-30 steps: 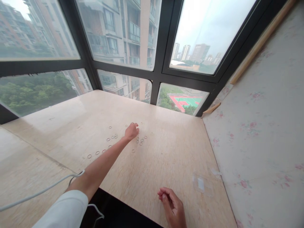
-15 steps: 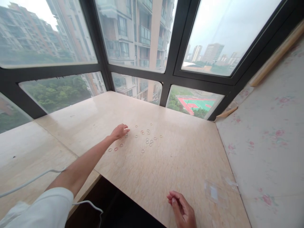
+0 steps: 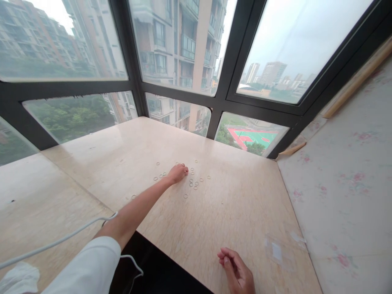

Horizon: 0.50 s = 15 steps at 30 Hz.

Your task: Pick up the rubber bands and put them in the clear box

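Note:
Several small thin rings [image 3: 185, 196], which look like rubber bands, lie scattered on the pale marbled tabletop [image 3: 196, 228]. Over the middle of the scatter, my left hand [image 3: 178, 173] reaches down with its fingers bent together at the tabletop. What its fingertips pinch, if anything, is too small to make out. A few rings, one of them a pale ring [image 3: 155, 178], lie left of that hand; a cluster with a dark ring [image 3: 191, 184] lies just right of it. Near the front edge, my right hand [image 3: 237, 269] is curled closed, thumb against fingers, its contents hidden.
A white cable [image 3: 61, 241] runs across the left side by my left forearm. Crumpled white material [image 3: 21, 277] lies at the lower left. A clear plastic piece with a white label [image 3: 276, 252] is at the right, near the papered wall [image 3: 343, 204]. Dark-framed windows [image 3: 219, 108] border the back.
My left hand has moved right, from the left part of the scatter to its middle, and its fingers have closed down. My right hand stays curled in nearly the same place.

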Available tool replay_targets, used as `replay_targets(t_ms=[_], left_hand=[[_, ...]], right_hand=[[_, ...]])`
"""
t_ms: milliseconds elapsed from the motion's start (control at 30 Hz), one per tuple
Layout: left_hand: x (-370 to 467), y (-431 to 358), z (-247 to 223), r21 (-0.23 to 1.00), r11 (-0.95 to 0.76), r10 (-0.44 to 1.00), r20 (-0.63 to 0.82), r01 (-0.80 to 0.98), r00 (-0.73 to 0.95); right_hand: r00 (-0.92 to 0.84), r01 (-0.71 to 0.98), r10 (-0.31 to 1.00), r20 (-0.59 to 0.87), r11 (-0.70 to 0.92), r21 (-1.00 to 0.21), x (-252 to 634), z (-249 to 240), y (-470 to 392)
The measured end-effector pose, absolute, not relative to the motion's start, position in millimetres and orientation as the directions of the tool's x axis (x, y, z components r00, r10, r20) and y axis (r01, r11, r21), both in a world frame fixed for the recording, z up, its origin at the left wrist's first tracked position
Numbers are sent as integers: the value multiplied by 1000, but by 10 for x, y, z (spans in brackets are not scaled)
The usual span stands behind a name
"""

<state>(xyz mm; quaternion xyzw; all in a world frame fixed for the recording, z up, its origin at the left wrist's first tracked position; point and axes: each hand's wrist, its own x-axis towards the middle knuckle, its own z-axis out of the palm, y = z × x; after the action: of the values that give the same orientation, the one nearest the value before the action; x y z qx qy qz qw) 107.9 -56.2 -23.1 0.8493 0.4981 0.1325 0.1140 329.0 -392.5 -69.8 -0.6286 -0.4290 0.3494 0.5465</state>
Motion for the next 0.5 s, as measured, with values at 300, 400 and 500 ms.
replay_targets(t_ms=[300,400,500], left_hand=[[979,-549,-277,359,-427,904,164,830,394],[853,-457,-253,365,-342,939,174,866,297],[677,-322,-194,367,-257,965,153,894,214]], right_hand=[[418,120,908,26,-28,-992,3282,-735,-3926],[409,127,912,26,-29,-991,3282,-724,-3925],[399,151,917,17,-47,-987,3289,-718,-3921]])
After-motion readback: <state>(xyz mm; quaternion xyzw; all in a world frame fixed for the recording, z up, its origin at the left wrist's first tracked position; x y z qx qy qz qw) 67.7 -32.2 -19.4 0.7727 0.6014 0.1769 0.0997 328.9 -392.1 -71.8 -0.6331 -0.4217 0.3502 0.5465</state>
